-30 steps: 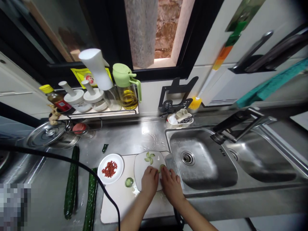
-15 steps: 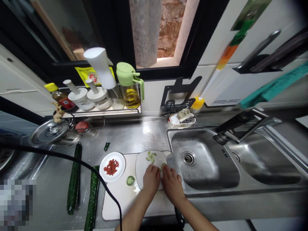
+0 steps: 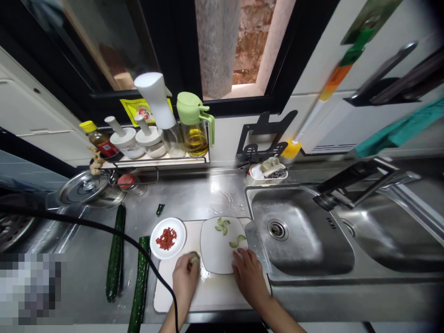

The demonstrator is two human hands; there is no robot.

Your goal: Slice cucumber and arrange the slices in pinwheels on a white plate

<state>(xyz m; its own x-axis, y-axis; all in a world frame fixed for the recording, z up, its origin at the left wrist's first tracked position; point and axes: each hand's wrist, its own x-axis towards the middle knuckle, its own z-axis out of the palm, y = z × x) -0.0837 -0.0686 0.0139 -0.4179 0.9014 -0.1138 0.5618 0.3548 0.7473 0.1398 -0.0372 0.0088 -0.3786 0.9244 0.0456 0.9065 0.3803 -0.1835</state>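
Note:
My left hand (image 3: pixel 185 277) is closed around a small stack of cucumber slices (image 3: pixel 194 258), just left of the white square plate (image 3: pixel 217 259). Fingers stretched, my right hand (image 3: pixel 250 277) rests at the plate's right side, close to two curved cucumber slices (image 3: pixel 237 241). Farther back on the plate, several slices form a small flower shape (image 3: pixel 222 226). Under the plate lies a pale cutting board (image 3: pixel 211 298). A round white plate (image 3: pixel 155 249) with chopped red bits (image 3: pixel 167 238) stands at the board's back left corner.
Two long cucumbers, one farther left (image 3: pixel 115 259) and one nearer (image 3: pixel 139 286), lie on the steel counter beside a cut-off end (image 3: pixel 160 209). A double sink (image 3: pixel 298 231) is on the right. A black cable (image 3: pixel 130 240) crosses the left foreground. Condiment bottles line a rack (image 3: pixel 166 162).
My left hand has moved left off the square plate and taken hold of the cucumber stack on the board. My right hand has drawn back slightly, uncovering two slices on the plate.

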